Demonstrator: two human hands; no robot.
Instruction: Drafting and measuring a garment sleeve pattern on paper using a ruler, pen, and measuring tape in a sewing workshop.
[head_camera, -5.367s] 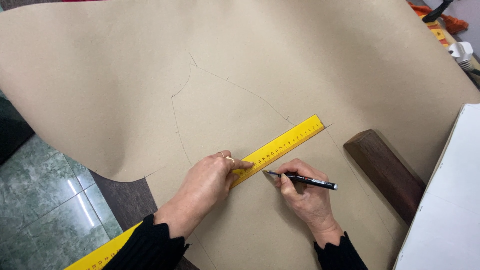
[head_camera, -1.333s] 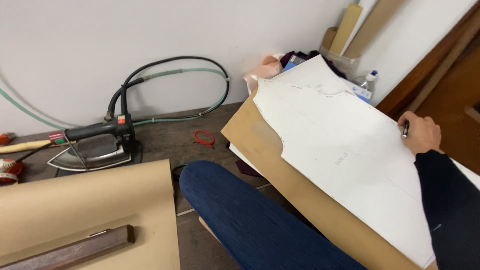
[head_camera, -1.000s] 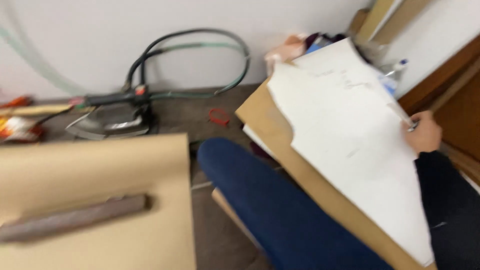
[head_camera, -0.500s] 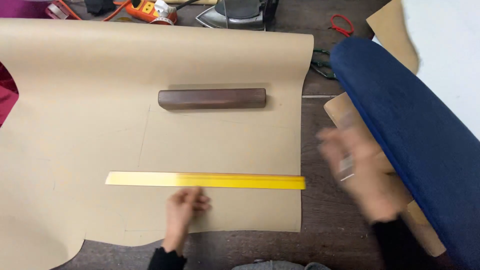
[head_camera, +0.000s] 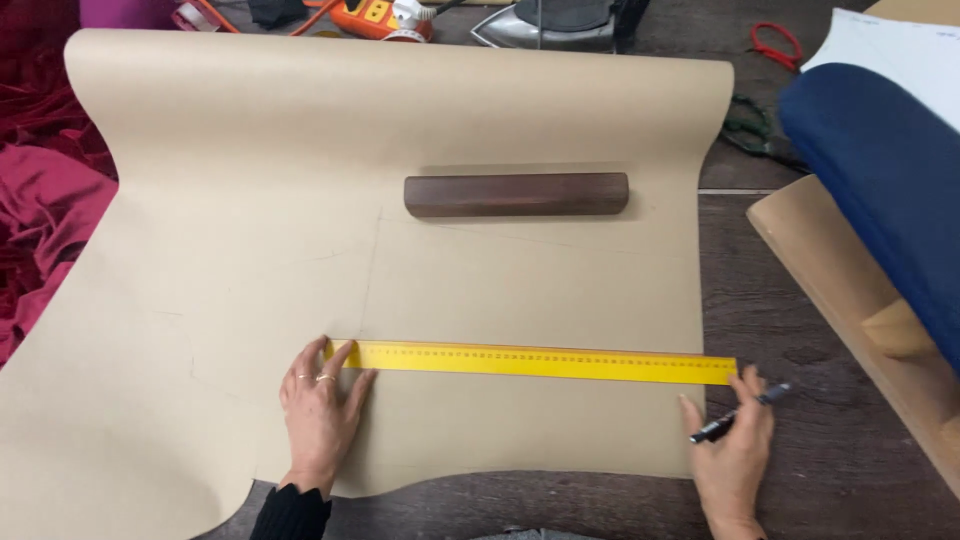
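A large sheet of tan pattern paper (head_camera: 400, 130) covers the dark wooden table, with faint pencil lines drawn on it. A long yellow ruler (head_camera: 530, 361) lies flat across its near part. My left hand (head_camera: 322, 400) rests flat on the paper, its fingers pressing the ruler's left end. My right hand (head_camera: 735, 450) is at the ruler's right end, off the paper's edge, and holds a black pen (head_camera: 740, 411) between its fingers. A dark wooden block (head_camera: 516, 194) lies on the paper farther back as a weight.
Crimson fabric (head_camera: 40, 200) is heaped at the left. At the back stand an iron (head_camera: 555, 20) and an orange tool (head_camera: 385, 15); red scissors (head_camera: 775, 42) lie at the back right. A person's blue-trousered leg (head_camera: 880, 170) and a cardboard-backed board (head_camera: 850, 290) fill the right side.
The view swung from the person at the right back down to the table. My right hand, a blur half a second ago, now rests at the ruler's right end with the pen.
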